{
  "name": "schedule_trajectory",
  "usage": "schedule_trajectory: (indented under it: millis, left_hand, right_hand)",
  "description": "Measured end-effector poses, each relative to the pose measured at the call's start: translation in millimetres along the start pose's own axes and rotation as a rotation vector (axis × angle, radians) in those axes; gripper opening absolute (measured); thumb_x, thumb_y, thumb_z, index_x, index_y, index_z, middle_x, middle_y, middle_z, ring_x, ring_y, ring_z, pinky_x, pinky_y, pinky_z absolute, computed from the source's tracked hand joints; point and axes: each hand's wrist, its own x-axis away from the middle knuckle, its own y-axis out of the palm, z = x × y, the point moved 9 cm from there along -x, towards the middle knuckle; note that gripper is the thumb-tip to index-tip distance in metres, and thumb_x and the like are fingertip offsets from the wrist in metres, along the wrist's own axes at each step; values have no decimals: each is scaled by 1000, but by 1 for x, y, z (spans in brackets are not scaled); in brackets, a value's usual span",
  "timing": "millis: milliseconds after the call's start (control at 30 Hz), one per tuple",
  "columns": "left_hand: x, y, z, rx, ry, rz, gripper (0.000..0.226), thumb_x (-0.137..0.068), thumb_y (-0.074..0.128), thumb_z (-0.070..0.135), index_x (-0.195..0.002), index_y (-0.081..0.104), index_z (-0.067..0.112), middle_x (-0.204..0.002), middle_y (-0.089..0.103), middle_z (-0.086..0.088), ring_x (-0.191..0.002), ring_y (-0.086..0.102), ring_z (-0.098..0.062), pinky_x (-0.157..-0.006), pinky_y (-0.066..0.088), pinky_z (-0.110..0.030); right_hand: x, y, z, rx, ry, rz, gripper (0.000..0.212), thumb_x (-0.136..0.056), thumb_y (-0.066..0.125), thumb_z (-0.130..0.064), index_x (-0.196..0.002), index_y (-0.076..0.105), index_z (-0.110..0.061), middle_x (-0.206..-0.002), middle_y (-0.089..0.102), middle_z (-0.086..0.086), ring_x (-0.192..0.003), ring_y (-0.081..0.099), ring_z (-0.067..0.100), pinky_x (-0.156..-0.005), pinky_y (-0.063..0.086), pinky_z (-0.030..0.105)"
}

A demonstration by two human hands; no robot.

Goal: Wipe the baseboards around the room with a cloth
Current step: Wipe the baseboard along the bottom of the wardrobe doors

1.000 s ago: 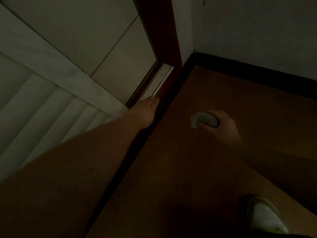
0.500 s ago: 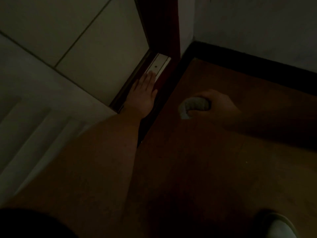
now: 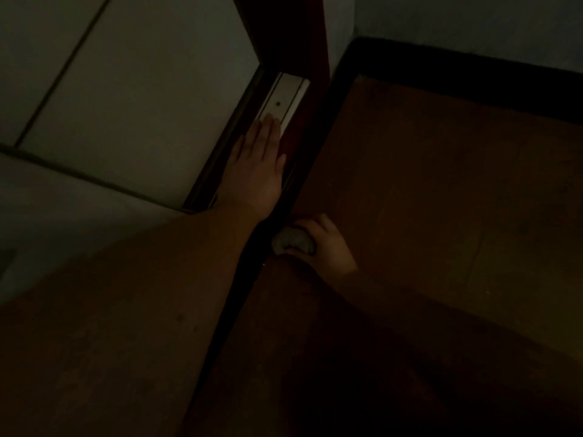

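Two hands are busy near the dark baseboard (image 3: 280,234). The left hand (image 3: 257,171) lies flat, fingers spread, on the pale door sill (image 3: 285,96). The right hand (image 3: 328,244), pinching the bunched cloth (image 3: 293,242), has just slid from the open wood floor (image 3: 441,190) against the baseboard, so wiping looks ready to begin.

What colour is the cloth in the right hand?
Pale grey-white, as far as the dim head view shows: the cloth is bunched in the right hand.

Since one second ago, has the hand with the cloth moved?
Yes. The right hand brought the cloth from the open floor leftward, against the dark baseboard.
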Motion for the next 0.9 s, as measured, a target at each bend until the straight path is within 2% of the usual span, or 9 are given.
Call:
schedule_trajectory:
  millis: [67, 300, 500, 600, 733, 900]
  left_hand:
    - [0, -1, -1, -7, -3, 7, 58, -107, 16, 34, -159, 7, 10, -167, 8, -7, -153, 7, -21, -124, 10, -39]
    - [0, 0, 0, 28, -7, -18, 57, -108, 17, 33, -158, 7, 9, -167, 7, -8, -154, 5, -22, -124, 9, -41]
    - [0, 0, 1, 41, 6, -2, 57, -108, 18, 32, -159, 10, 8, -166, 9, -9, -153, 7, -23, -124, 11, -42]
    - [1, -1, 0, 58, 3, 3, 56, -108, 21, 30, -158, 12, 8, -166, 11, -9, -153, 10, -23, -124, 13, -42]
    - [0, -2, 1, 64, 2, 3, 56, -107, 23, 29, -158, 14, 8, -166, 13, -9, -152, 12, -24, -123, 15, -43]
    - [0, -1, 0, 66, -5, 6, 57, -106, 16, 32, -158, 12, 9, -166, 12, -8, -153, 12, -22, -124, 11, -40]
  right_hand:
    - [-5, 9, -3, 3, -19, 12, 53, -78, 81, -28, -123, 63, -10, -116, 57, 14, -109, 54, 31, -94, 45, 39]
    - [-43, -20, -4, 150, -131, -37, 42, -77, 80, -13, -114, 66, 1, -111, 61, 22, -104, 58, 38, -90, 42, 37]
    - [-121, -108, 31, 217, 14, 171, 45, -76, 78, -8, -118, 62, 0, -118, 56, 21, -112, 53, 37, -91, 36, 31]
    - [-144, -135, 43, 220, 111, 274, 45, -78, 77, -11, -119, 60, -3, -120, 54, 18, -112, 51, 32, -85, 33, 24]
    - [-138, -140, 43, 164, 115, 328, 46, -81, 75, -13, -123, 59, -5, -122, 53, 15, -114, 51, 29, -90, 37, 26]
    - [-99, -132, 31, 9, 61, 445, 47, -83, 77, -22, -125, 58, -13, -122, 52, 6, -111, 48, 12, -92, 38, 21]
